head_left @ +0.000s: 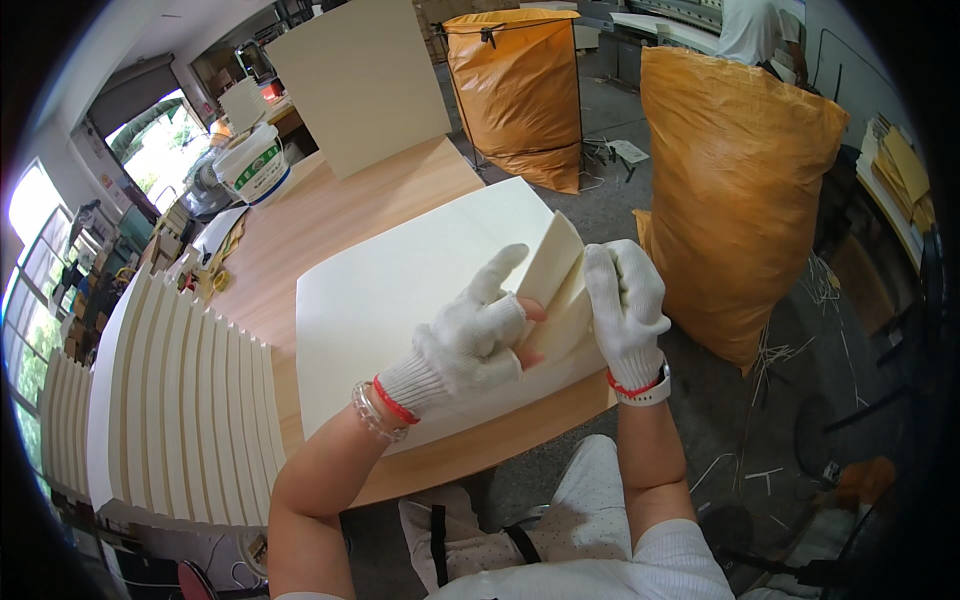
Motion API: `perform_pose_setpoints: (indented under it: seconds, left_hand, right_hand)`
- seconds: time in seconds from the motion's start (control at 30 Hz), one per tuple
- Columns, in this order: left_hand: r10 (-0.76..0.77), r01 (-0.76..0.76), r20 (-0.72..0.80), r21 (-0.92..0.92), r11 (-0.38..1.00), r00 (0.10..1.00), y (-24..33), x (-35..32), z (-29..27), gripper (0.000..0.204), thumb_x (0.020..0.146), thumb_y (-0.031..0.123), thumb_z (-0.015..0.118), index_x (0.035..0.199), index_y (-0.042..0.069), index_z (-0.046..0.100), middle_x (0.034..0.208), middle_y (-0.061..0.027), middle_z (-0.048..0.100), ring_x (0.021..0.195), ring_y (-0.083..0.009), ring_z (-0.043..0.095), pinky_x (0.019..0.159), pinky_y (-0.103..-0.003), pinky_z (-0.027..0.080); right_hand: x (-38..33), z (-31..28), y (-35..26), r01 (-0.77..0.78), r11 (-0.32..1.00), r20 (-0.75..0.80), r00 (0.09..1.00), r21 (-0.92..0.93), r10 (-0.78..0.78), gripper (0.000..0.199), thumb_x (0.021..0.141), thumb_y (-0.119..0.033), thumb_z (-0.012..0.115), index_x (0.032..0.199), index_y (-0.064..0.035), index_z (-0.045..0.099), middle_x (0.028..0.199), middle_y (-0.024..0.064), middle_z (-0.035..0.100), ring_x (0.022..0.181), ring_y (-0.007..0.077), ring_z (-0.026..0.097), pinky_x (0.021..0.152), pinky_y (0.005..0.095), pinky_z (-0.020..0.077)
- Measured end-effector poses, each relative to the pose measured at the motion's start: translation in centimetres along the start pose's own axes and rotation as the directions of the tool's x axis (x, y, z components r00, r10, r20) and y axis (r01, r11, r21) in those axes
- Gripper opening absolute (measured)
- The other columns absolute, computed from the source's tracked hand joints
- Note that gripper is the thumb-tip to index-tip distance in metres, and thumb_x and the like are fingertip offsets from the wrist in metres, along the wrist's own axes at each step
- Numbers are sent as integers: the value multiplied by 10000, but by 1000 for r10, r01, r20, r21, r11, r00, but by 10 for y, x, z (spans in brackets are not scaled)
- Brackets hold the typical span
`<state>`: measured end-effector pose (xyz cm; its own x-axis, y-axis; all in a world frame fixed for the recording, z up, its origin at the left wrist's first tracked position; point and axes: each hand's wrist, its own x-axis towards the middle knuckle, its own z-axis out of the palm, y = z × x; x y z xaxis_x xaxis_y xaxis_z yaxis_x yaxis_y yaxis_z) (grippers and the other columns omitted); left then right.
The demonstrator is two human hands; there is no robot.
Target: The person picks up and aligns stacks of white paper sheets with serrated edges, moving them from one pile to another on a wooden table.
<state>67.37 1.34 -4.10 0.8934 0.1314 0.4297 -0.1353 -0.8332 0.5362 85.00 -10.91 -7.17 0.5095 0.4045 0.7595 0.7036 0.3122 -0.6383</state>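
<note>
A large cream paper sheet (400, 290) lies on the wooden table (330, 205), its right edge folded up into a flap (560, 270). My left hand (470, 335), in a white knit glove, presses on the fold with the index finger stretched out. My right hand (625, 305), also gloved, grips the raised flap from the right side at the table's edge. Both wrists show red glove cuffs; the right one carries a white watch.
A fanned stack of folded cream sheets (170, 400) lies at the left. A white bucket (252, 165) and an upright cream board (360, 80) stand at the table's far end. Two orange sacks (740, 180) (515, 85) stand on the floor right, among paper strips.
</note>
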Motion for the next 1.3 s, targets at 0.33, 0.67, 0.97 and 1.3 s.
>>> perform_pose_setpoints:
  seconds: [0.33, 0.67, 0.97, 1.3]
  left_hand:
    - [65, -64, -25, 26, 998, 998, 3, 0, -1, 428, 724, -113, 703, 1120, 48, 702, 1562, -290, 387, 1227, -360, 635, 945, -380, 538]
    - [74, -74, -88, 4, 997, 993, -7, -4, 7, 496, 722, -81, 839, 1137, 91, 628, 1530, -289, 428, 1139, -282, 663, 899, -364, 549]
    - [62, -65, -100, -22, 998, 993, -1, 0, 5, 492, 727, -82, 808, 1179, 60, 676, 1546, -300, 415, 1350, -371, 549, 1026, -393, 484]
    - [3, -2, 4, -29, 1000, 1000, -1, -2, 1, 370, 739, -109, 756, 1067, 52, 694, 1623, -273, 299, 1344, -380, 552, 959, -360, 530]
  right_hand:
    - [-2, -1, -2, -27, 998, 3, 1000, 48, 27, 247, 1006, -120, 635, 808, -2, 547, 709, 95, 502, 622, 232, 491, 591, 385, 400]
    - [-1, 1, -2, -39, 998, -13, 999, 54, 40, 239, 1004, -114, 633, 810, -3, 551, 704, 90, 506, 613, 212, 486, 579, 372, 396]
    - [-3, -1, 4, 5, 997, -30, 1000, 78, -3, 217, 999, -97, 637, 819, -2, 561, 729, 76, 524, 620, 185, 484, 577, 353, 395]
    - [-3, 1, 3, -19, 998, -34, 999, 68, 21, 213, 999, -99, 644, 822, -7, 571, 715, 71, 522, 609, 168, 478, 568, 344, 396]
